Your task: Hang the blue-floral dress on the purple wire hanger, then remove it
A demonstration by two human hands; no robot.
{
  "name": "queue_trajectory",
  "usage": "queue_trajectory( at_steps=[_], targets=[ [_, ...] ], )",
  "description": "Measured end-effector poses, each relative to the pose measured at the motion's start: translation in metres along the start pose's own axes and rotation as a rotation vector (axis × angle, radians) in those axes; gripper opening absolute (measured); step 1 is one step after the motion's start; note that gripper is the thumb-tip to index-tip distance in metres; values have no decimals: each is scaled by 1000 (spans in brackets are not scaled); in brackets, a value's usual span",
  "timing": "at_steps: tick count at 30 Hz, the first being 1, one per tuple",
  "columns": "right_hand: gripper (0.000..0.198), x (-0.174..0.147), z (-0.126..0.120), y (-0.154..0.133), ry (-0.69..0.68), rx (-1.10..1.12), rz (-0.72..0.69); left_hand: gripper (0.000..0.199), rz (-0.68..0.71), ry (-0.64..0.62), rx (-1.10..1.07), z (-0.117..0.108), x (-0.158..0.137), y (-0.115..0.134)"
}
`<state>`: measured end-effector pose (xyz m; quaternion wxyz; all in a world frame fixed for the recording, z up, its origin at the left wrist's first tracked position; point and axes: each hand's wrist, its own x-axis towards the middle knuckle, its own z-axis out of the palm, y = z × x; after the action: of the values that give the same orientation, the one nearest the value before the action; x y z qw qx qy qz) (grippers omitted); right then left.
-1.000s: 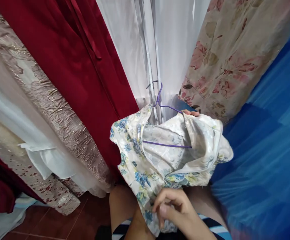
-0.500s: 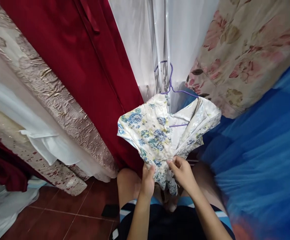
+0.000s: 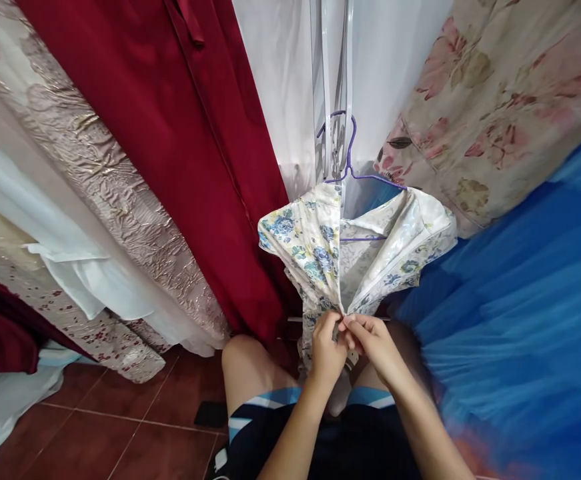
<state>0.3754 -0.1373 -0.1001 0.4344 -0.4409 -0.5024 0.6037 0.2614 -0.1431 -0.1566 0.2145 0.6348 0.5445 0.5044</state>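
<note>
A white garment with blue and yellow flowers (image 3: pixel 315 250) hangs on a purple hanger (image 3: pixel 349 150) in front of me. Its front gapes in a V from the neck down to my hands. My left hand (image 3: pixel 328 350) pinches the front edge at the bottom of that V. Right beside it, my right hand (image 3: pixel 370 340) closes its fingertips on the other edge, so both hands meet at one point. Any fastener between the fingertips is hidden. Below the hands the lower cloth hangs between my knees, mostly covered.
Long dresses hang close all round: dark red (image 3: pixel 170 173), white (image 3: pixel 280 100), pink-flowered (image 3: pixel 475 120), and blue tulle (image 3: pixel 520 320) at right. Textured pink cloth (image 3: pixel 120 207) hangs at left. A dark flat object (image 3: pixel 211 414) lies on the red tiled floor (image 3: pixel 160 393).
My left hand has moved right and up to meet my right hand. The garment's two front edges are now drawn together there, and the garment sits slightly farther right in view.
</note>
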Motion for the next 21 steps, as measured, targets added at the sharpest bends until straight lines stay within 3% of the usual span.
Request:
queue_trajectory(
  at_steps=[4, 8, 11, 15, 18, 21],
  targets=[
    [35, 20, -14, -44, 42, 78, -61, 14, 84, -163, 65, -13, 14, 6],
    [41, 64, -26, -123, 0, 65, -269, 14, 136, -333, 238, -31, 22, 21],
    [31, 93, -21, -175, -1, 90, -361, 14, 184, -432, 385, -37, 25, 28],
    [20, 100, -14, -198, 2, 37, -412, 14, 188, -505, 404, -39, 31, 25],
    [21, 91, -14, -187, 12, 14, -400, 10, 181, -369, 212, -48, 51, 29],
    [21, 83, -17, -177, 38, -16, -402, 27, 248, -35, 18, -68, 93, 57]
  ],
)
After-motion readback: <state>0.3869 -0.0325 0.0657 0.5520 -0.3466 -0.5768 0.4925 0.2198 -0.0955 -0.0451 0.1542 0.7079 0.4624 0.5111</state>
